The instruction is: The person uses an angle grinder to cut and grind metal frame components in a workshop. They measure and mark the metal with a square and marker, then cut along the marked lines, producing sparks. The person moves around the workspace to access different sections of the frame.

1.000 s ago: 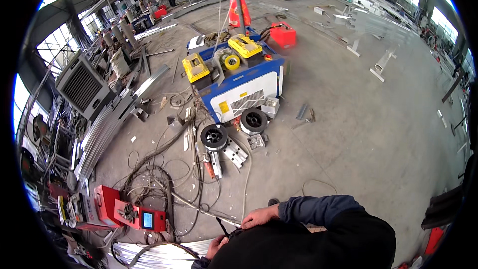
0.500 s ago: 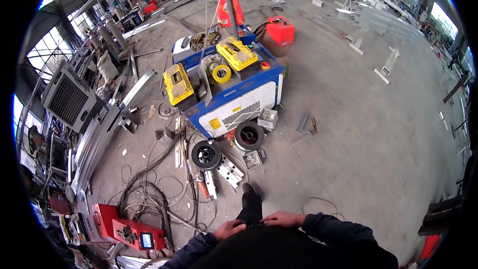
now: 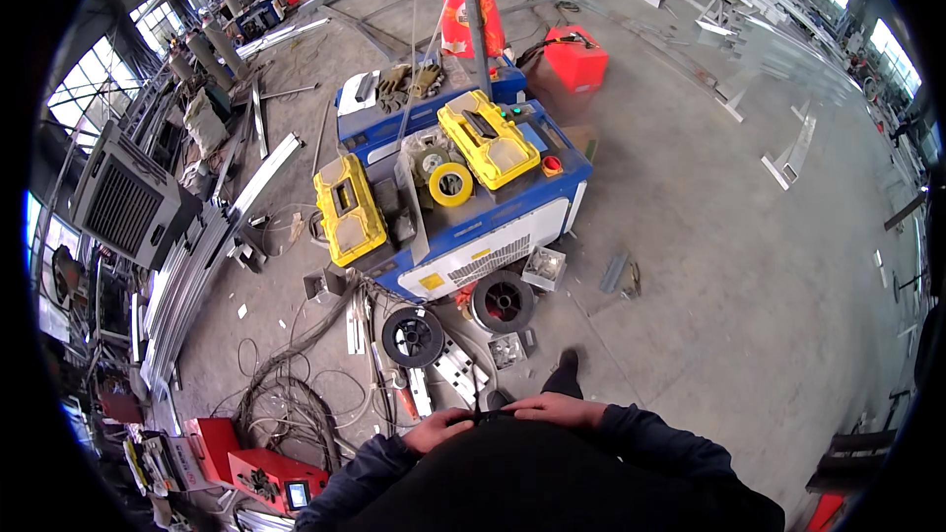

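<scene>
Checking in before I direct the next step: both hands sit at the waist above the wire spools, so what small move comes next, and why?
Probably a step forward and a reach down: the left hand and right hand rest empty against the dark jacket, and the two black wire spools lie on the floor just ahead.

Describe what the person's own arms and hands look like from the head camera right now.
Both forearms come in from the lower edge in long dark navy sleeves that reach the wrists. The left hand and right hand are bare: no gloves, rings or watch that I can make out. The sleeve fabric looks plain, with no visible stripes or markings, and bunches slightly at the cuffs.
</scene>
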`<state>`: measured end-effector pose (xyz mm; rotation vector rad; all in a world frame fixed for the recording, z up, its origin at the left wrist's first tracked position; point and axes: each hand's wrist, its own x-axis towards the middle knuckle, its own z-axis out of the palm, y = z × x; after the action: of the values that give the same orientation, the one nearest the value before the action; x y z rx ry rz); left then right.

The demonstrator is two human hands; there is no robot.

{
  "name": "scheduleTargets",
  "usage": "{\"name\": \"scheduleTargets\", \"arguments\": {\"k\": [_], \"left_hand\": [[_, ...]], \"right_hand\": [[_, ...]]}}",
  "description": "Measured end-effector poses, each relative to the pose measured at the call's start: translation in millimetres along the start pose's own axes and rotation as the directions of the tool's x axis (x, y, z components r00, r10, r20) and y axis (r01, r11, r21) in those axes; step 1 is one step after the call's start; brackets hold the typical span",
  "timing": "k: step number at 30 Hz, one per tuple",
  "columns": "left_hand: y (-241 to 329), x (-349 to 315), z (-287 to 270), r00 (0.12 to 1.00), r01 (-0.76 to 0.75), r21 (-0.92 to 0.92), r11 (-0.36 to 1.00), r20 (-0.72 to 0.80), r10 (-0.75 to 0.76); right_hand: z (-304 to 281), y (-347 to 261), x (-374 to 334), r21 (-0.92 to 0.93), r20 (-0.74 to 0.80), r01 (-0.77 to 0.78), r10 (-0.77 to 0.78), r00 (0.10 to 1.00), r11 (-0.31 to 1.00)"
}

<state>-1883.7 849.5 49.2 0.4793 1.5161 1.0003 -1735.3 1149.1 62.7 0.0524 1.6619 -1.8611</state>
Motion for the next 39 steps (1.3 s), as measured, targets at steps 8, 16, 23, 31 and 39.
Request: {"name": "scheduleTargets", "arguments": {"k": [8, 16, 23, 31, 39], "left_hand": [[109, 97, -31, 0.975, 0.110, -0.111, 0.988, -0.180, -0.129], [208, 188, 0, 0.897, 0.136, -0.197, 0.971, -0.392, -0.205], [226, 216, -12, 0.886, 0.157, -0.163, 0.974, -0.412, -0.212], [69, 200, 36, 0.521, 0.129, -0.457, 0.880, -0.724, -0.452], [-132, 121, 174, 0.220, 0.309, -0.656, 0.689, -0.656, -0.722]], "right_hand": [[-182, -39, 68, -0.047, 0.274, 0.115, -0.098, 0.957, 0.992], [-347, -99, 66, -0.208, 0.434, 0.066, 0.032, 0.900, 0.976], [-398, -111, 88, -0.313, 0.452, 0.305, -0.141, 0.881, 0.900], [-398, -99, 124, -0.257, 0.577, 0.363, -0.159, 0.801, 0.896], [-342, -79, 158, -0.305, 0.613, 0.096, 0.118, 0.782, 0.948]]}}
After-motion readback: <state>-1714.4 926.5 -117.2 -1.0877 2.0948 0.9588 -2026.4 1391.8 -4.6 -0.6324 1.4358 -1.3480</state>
